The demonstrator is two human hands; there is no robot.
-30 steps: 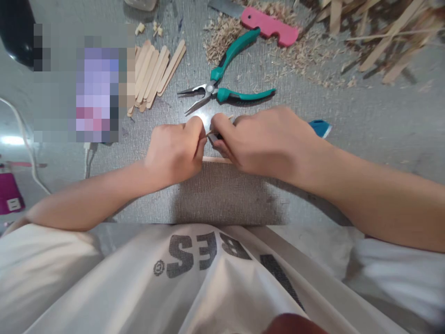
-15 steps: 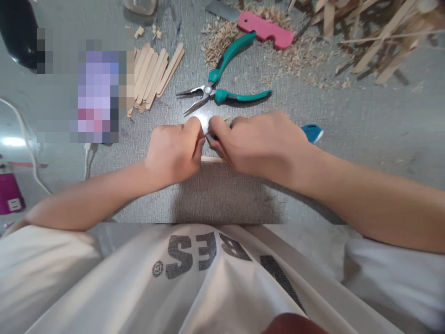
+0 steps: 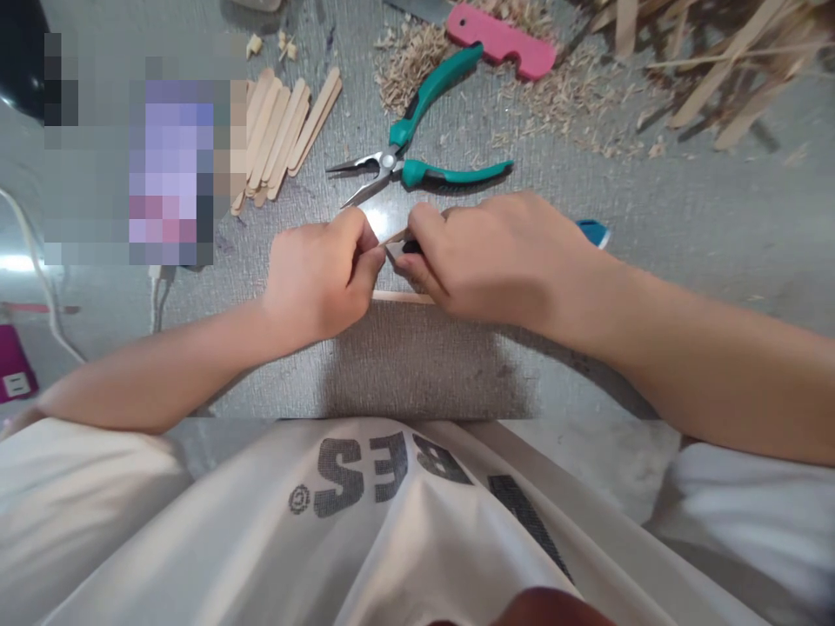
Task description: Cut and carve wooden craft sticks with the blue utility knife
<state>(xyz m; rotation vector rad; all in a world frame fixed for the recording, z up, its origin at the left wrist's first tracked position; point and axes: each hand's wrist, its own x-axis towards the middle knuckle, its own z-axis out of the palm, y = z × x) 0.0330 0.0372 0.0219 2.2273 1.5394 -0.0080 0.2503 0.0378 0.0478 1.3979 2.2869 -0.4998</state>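
Observation:
My left hand (image 3: 319, 274) is closed in a pinch on a thin wooden stick (image 3: 395, 235) at the middle of the grey table. My right hand (image 3: 486, 256) is wrapped round a blue-handled knife (image 3: 592, 232); its short blade tip (image 3: 395, 250) rests against the stick right beside my left thumb. Another flat wooden stick (image 3: 403, 297) lies on the table under both hands.
Teal-handled needle-nose pliers (image 3: 417, 148) lie open just beyond my hands. A pile of flat wooden sticks (image 3: 283, 130) is at the far left, a pink tool (image 3: 499, 39) amid wood shavings (image 3: 417, 61) further back, wood scraps (image 3: 718, 61) far right. White cable (image 3: 39, 278) at left.
Both hands have shifted slightly away from me and the knife blade tip now shows more plainly against the stick. Nothing was let go.

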